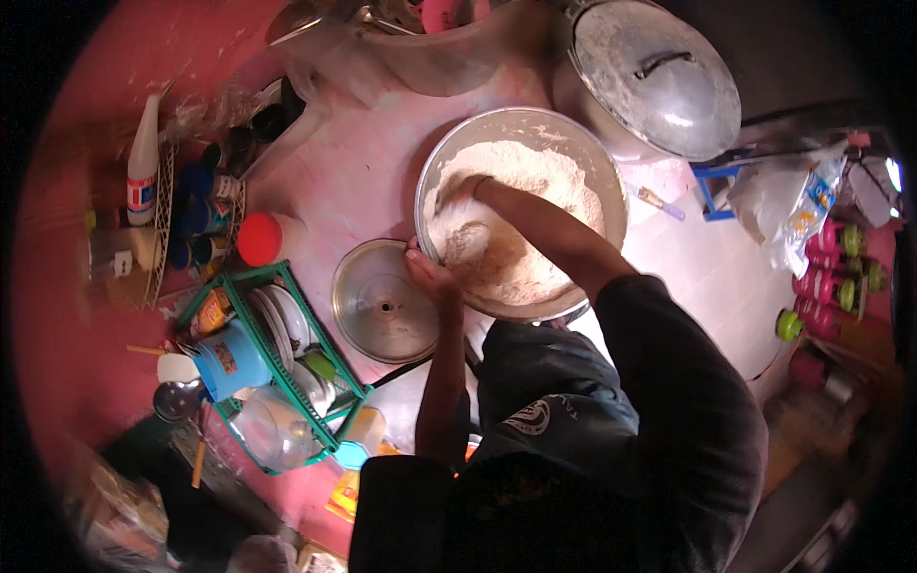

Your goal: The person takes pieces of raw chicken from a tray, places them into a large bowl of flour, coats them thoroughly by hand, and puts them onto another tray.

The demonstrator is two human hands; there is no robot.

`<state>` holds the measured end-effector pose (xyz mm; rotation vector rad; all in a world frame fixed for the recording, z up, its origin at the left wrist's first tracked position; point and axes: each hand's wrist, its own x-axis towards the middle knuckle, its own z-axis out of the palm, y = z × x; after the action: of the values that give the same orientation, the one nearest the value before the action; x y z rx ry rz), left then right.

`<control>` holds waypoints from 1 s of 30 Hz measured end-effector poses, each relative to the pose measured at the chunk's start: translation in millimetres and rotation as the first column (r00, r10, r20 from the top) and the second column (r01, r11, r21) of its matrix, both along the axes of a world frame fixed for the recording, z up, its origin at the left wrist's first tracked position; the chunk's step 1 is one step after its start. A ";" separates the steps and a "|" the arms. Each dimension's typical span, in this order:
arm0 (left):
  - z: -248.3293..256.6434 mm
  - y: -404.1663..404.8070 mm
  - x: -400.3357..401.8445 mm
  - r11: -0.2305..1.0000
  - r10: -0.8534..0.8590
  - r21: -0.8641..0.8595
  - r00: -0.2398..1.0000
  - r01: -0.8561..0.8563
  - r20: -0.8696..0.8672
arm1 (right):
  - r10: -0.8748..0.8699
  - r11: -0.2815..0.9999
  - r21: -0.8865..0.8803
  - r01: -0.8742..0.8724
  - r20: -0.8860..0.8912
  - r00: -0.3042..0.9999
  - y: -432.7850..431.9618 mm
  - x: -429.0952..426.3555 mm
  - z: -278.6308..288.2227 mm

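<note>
A large metal basin (616,236) holds a heap of pale flour (526,168), with a browner, damper-looking patch in its lower middle. My left hand (432,273) grips the basin's lower-left rim. My right hand (458,192) reaches down into the flour on the left side; motion blur and flour hide its fingers, so their closure is unclear. Beside the basin, just under my left hand, a round metal lid (383,304) with a small centre hole lies flat.
A lidded metal pot (652,79) stands at upper right, near a purple-handled brush (663,203). Leftward are a red-lidded container (261,239) and a green dish rack (308,379) with plates. Several pink gas cylinders (817,283) stand at far right.
</note>
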<state>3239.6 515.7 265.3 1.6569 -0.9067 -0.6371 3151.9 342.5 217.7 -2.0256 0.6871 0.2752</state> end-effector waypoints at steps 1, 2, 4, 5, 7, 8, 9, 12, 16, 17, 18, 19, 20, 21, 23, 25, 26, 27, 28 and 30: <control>-2.5 1.5 1.9 1.000 0.012 -0.013 0.998 -0.013 -0.065 | 0.089 0.993 -0.073 -0.093 -0.061 0.994 9.8 11.5 3.5; -9.1 0.7 2.6 0.998 0.052 -0.024 0.981 -0.057 -0.186 | 0.166 0.977 -0.119 -0.179 -0.114 0.980 16.8 18.1 7.7; -7.3 0.0 -1.2 0.996 0.084 0.002 0.938 -0.088 -0.335 | 0.292 0.932 -0.154 -0.329 -0.221 0.930 15.6 13.8 25.9; -1.7 -0.8 -4.3 0.997 0.075 0.030 0.929 -0.069 -0.363 | 0.339 0.910 -0.149 -0.388 -0.274 0.900 12.6 7.4 36.0; -11.9 2.4 3.5 0.998 0.061 0.053 0.928 -0.044 -0.367 | 0.437 0.853 -0.116 -0.509 -0.374 0.818 8.0 -3.1 68.6; -43.1 6.0 16.7 0.998 0.059 0.035 0.935 -0.049 -0.350 | 0.483 0.814 -0.106 -0.571 -0.420 0.768 5.7 -2.3 90.2; -59.6 8.7 25.9 0.998 0.054 0.024 0.943 -0.049 -0.330 | 0.510 0.785 -0.101 -0.612 -0.455 0.730 4.3 -3.0 105.2; -30.9 5.5 20.7 0.972 -0.077 0.160 0.877 0.171 -0.474 | 0.400 0.815 -0.191 -0.548 -0.498 0.769 10.9 -30.7 123.6; -8.3 16.4 30.8 0.514 -0.423 0.093 0.346 0.853 -0.838 | -0.142 0.790 -0.594 0.152 0.063 0.988 45.3 -63.9 67.8; -23.3 20.4 49.3 0.476 -0.251 0.214 0.364 0.853 -0.897 | -0.188 0.812 -0.500 0.300 0.263 0.946 60.9 -55.0 49.8; -16.7 23.5 51.4 0.363 -0.069 0.349 0.399 0.864 -0.914 | -0.209 0.802 -0.481 0.353 0.328 0.921 86.9 -51.6 34.2; -12.2 27.1 43.2 0.409 0.038 0.292 0.303 0.865 -0.952 | -0.218 0.774 -0.529 0.349 0.295 0.930 107.1 -56.8 17.9; -49.4 25.6 60.4 0.475 0.003 0.132 0.149 0.870 -0.989 | -0.172 0.751 -0.593 0.292 0.251 0.953 119.2 -44.3 13.9; -116.0 29.5 108.4 0.490 0.224 0.300 0.214 0.819 -0.951 | -0.112 0.732 -0.643 0.226 0.214 0.970 128.3 -26.6 10.2; -91.6 29.0 86.7 0.516 -0.165 0.295 0.431 0.804 -0.887 | -0.148 0.693 -0.685 0.225 0.171 0.974 148.5 -43.6 -12.9; -90.3 37.1 85.0 0.489 -0.488 0.221 0.475 0.844 -0.732 | -0.226 0.638 -0.717 0.282 0.177 0.958 166.1 -69.7 -27.7; -74.2 38.9 69.0 0.468 -0.494 0.207 0.449 0.859 -0.745 | -0.302 0.615 -0.704 0.355 0.206 0.931 176.6 -83.8 -44.6; -56.7 41.4 52.6 0.446 -0.490 0.210 0.434 0.870 -0.756 | -0.376 0.594 -0.677 0.435 0.244 0.894 188.4 -96.4 -65.5; -37.7 43.0 28.4 0.417 -0.363 0.241 0.404 0.876 -0.840 | -0.397 0.582 -0.685 0.438 0.230 0.888 201.4 -115.6 -86.4; 0.9 63.7 19.7 0.503 -0.039 0.325 0.396 0.801 -0.917 | -0.251 0.845 -0.490 0.216 -0.005 0.968 197.8 -125.0 14.7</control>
<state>3259.4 579.4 266.2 1.3733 -0.3223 -2.3151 3026.9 540.3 232.4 -2.3817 1.1285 0.0236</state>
